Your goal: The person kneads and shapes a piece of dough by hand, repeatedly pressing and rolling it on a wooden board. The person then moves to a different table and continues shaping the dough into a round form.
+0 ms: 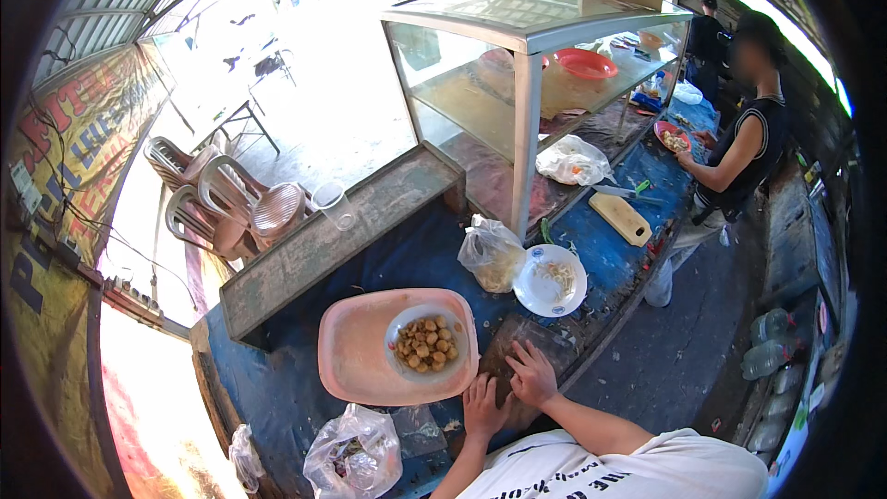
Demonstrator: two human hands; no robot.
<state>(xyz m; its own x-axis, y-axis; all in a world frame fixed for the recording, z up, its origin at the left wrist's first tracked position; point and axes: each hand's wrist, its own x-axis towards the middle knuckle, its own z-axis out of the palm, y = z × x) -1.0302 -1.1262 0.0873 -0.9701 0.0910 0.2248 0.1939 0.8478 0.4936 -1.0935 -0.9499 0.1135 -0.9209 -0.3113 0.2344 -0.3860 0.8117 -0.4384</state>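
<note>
My left hand lies on a dark brown board at the counter's near edge, its fingertips close to the corner of a pink plastic tray. On the same board rests my right hand, palm down with fingers spread. Neither hand appears to hold anything. Inside the tray stands a white bowl full of small browned round pieces of food. Beyond the board is a white plate with pale shreds, touching a clear plastic bag with yellowish contents.
An open plastic bag sits near my left forearm. Farther right lie a cutting board and a knife. A glass display case rises ahead. A plastic cup tops the ledge. A person handles a red plate.
</note>
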